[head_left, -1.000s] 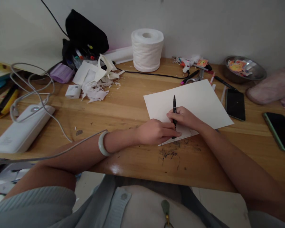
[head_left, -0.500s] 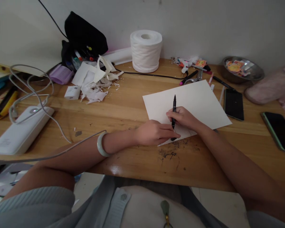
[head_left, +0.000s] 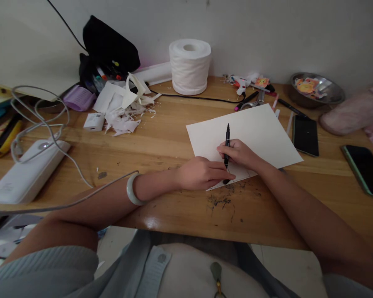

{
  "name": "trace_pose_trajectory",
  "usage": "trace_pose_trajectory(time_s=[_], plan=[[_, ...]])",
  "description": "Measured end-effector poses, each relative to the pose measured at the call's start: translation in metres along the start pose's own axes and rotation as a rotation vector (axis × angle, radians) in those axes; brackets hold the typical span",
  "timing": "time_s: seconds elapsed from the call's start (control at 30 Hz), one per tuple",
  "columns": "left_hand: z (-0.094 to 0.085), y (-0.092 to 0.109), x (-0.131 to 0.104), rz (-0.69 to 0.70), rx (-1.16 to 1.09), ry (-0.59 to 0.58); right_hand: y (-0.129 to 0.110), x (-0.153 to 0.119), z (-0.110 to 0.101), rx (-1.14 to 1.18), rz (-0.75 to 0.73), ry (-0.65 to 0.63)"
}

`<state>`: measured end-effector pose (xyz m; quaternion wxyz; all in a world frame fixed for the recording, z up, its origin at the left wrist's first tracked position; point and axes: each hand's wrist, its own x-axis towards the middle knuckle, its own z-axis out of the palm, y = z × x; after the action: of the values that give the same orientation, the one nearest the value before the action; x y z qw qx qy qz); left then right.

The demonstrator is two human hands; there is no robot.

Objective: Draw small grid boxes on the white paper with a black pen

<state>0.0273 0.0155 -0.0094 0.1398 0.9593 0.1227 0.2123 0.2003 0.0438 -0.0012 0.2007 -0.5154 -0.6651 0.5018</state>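
A white sheet of paper (head_left: 261, 132) lies at an angle on the wooden table, with faint dark lines near its lower edge. My right hand (head_left: 238, 152) grips a black marker (head_left: 227, 140), held upright over the sheet's lower left part. Below it, my left hand (head_left: 203, 173) rests across the sheet's lower left corner, its fingers reaching to the right. A small black object (head_left: 226, 181) shows under those fingertips; whether they pinch it is hard to tell. The marker's lower end is close to my left fingers.
Paper scraps (head_left: 122, 107), a white roll (head_left: 190, 68) and a black pouch (head_left: 110, 47) are behind. A power bank (head_left: 27, 171) with cables lies left. To the right are a metal bowl (head_left: 332, 89), a glue gun (head_left: 240, 85) and two phones (head_left: 306, 136).
The whole view has shifted very slightly. Both hands and the marker keep nearly the same pose on the sheet.
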Motion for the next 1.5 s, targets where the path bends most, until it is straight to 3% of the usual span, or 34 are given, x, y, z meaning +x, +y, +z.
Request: trace_pose_trajectory(time_s=[0.23,0.5,0.77,0.93,1.17,1.5], plan=[[0.000,0.001,0.001,-0.029,-0.025,0.010,0.000,0.000,0.000,0.005,-0.029,0.005],[0.002,0.001,0.002,0.096,0.061,0.002,0.002,0.000,0.000,-0.037,-0.006,0.005],[0.002,0.000,0.001,0.093,0.060,-0.008,-0.003,-0.003,0.001,-0.086,-0.006,0.023],[0.000,0.001,0.002,0.090,0.048,-0.031,-0.005,-0.006,0.004,-0.088,-0.076,0.034],[-0.001,0.001,0.001,0.083,0.058,-0.039,-0.003,-0.010,0.008,-0.130,-0.123,-0.077],[0.000,0.001,0.001,0.081,0.051,-0.054,-0.003,-0.009,0.009,-0.223,-0.134,-0.118]])
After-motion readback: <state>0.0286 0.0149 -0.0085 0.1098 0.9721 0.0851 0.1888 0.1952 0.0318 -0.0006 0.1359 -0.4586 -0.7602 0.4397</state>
